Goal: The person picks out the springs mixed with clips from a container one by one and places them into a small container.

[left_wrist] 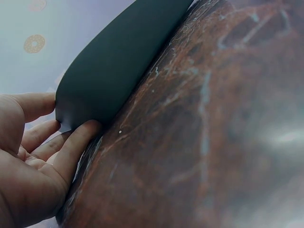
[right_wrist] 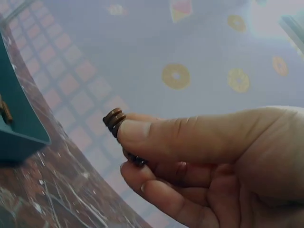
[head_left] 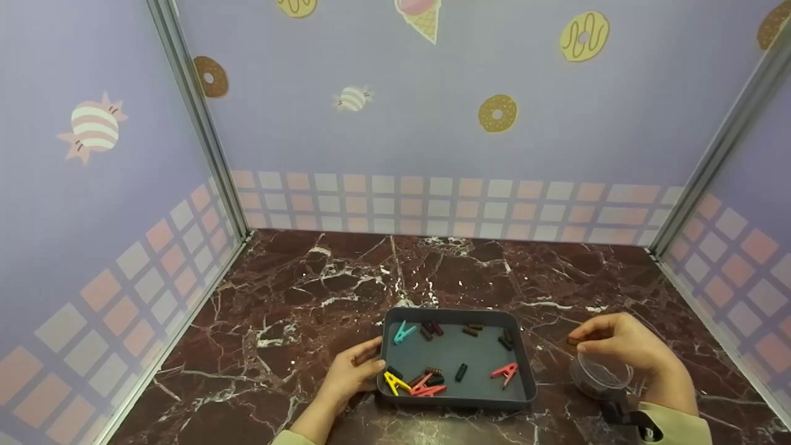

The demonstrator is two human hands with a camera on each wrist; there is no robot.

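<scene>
My left hand (head_left: 351, 377) grips the left side of a dark grey tray (head_left: 457, 402), with its fingertips against the wall near the front corner. Several small dark and brown ribbed coils and several coloured clips lie in the tray, among them a turquoise clip (head_left: 403, 332), a yellow clip (head_left: 395, 383) and a red clip (head_left: 505, 372). Right of the tray, my right hand (head_left: 630, 346) pinches a brown ribbed coil (right_wrist: 114, 119) between thumb and fingers. That hand is above a clear round cup (head_left: 596, 377), partly hidden by the hand and wrist; its contents are hard to make out.
The tray stands on a dark red marbled tabletop (head_left: 296, 296) near its front. A purple patterned back panel (head_left: 420, 142) and side panels enclose the table, joined by metal posts (head_left: 204, 123). A black strap (head_left: 624, 417) is round my right wrist.
</scene>
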